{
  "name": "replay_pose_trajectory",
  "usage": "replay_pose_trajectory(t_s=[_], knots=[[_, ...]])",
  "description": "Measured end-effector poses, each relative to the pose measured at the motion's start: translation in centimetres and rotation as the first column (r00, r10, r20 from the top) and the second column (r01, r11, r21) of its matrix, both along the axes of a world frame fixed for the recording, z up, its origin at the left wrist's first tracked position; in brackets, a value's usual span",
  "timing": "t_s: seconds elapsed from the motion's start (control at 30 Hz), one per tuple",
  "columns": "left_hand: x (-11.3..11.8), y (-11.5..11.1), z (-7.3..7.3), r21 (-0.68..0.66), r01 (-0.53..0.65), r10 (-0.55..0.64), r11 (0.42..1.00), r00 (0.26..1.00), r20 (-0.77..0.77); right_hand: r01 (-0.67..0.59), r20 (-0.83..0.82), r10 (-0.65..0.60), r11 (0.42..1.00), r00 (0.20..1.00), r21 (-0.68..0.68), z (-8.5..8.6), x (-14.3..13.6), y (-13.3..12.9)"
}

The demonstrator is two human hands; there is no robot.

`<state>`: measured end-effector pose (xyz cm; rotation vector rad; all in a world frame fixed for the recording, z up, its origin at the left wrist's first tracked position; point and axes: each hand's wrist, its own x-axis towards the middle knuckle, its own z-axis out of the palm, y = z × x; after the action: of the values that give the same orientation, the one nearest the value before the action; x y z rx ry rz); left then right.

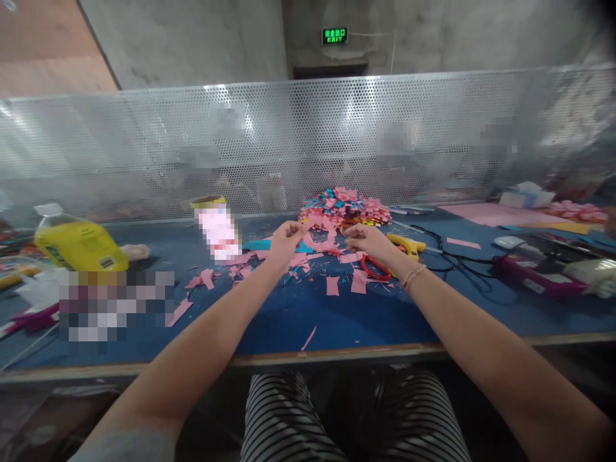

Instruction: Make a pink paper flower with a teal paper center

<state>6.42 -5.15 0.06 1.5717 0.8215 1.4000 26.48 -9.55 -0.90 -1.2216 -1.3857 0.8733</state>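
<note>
Both hands reach over the blue table (289,327) toward a heap of pink, blue and yellow paper pieces (341,204). My left hand (289,236) has its fingers pinched at a pink paper piece (312,226) in front of the heap. To its right, my right hand (366,239) is curled with thumb and fingertips close together; whatever it may hold is too small to make out. Red-handled scissors (376,268) lie under my right wrist, beside a yellow tool (408,246). Cut pink squares (359,281) and thin scraps are scattered below the hands.
A phone with a blurred screen (219,234) leans on a yellow roll (208,201) at the left. Farther left stands a bottle of yellow liquid (81,244). Black cables (450,255) and a purple device (534,277) lie right. A perforated metal screen (308,141) runs behind.
</note>
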Motion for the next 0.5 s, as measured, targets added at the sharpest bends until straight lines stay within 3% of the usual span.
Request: replay_pose_trajectory(t_s=[0.1, 0.23, 0.37, 0.5], knots=[[0.2, -0.3, 0.1, -0.100, 0.120, -0.117, 0.988, 0.992, 0.035, -0.079, 0.004, 0.079, 0.996, 0.997, 0.029, -0.2, -0.1, 0.0], [0.5, -0.9, 0.0, -0.211, 0.264, -0.251, 0.941, 0.964, 0.086, -0.302, -0.031, 0.302, 0.953, 0.953, 0.009, -0.4, -0.5, -0.6], [0.6, -0.9, -0.2, -0.208, 0.243, -0.234, 0.947, 0.970, 0.065, -0.437, -0.104, 0.433, 0.899, 0.895, -0.016, -0.3, -0.6, -1.1], [0.4, -0.7, -0.3, -0.201, 0.218, -0.212, 0.955, 0.976, 0.051, -0.395, -0.156, 0.383, 0.917, 0.910, -0.053, -0.3, -0.4, -0.8]])
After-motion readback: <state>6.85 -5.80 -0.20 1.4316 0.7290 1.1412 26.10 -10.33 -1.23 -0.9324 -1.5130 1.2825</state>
